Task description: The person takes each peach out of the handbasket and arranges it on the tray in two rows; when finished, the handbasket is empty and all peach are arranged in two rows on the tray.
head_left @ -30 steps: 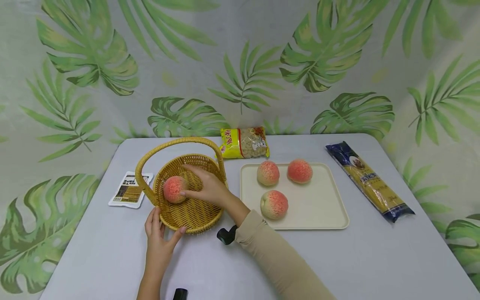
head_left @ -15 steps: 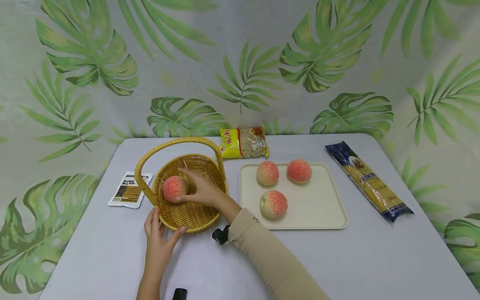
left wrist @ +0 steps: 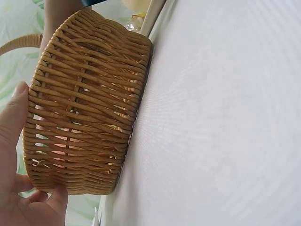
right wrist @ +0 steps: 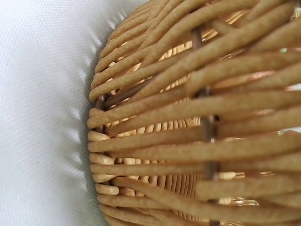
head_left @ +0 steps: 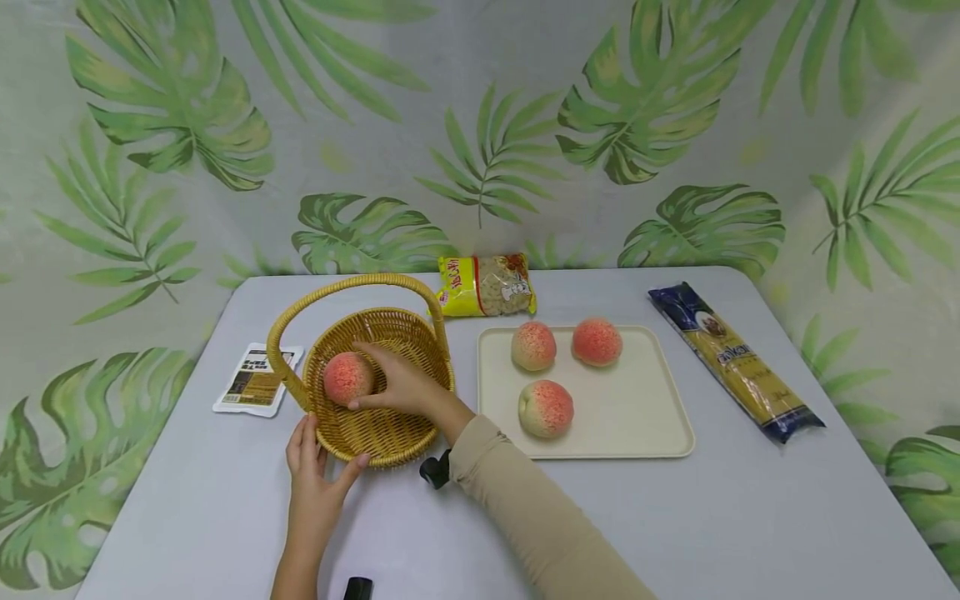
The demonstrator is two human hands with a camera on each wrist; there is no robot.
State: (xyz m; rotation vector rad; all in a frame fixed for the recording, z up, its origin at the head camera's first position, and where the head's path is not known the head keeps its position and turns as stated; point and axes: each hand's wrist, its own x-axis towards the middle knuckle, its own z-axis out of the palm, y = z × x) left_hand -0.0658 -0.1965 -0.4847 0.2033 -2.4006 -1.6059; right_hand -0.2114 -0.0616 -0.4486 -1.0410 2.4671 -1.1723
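Right hand [head_left: 405, 387] inside the basket [head_left: 390, 433], fingers curled round a peach [head_left: 348, 377] sitting at the basket's left side. Left hand [head_left: 315, 467] spread flat against the near outer wall, bracing it, gripping nothing. Right of the hands: tray [head_left: 645, 417] with three more peaches. Risk: right sleeve snagging the handle [head_left: 352, 285] could tip the light wicker basket and roll the peach onto the worktop [head_left: 675, 517].

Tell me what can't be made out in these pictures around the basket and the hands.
- Right hand fingertips on the peach: head view, hidden behind the fruit.
- Right wrist view: filled by basket weave; hand and peach unseen.
- Packet print: head view, too small.
- Left hand: left wrist view, cut off by the edge.
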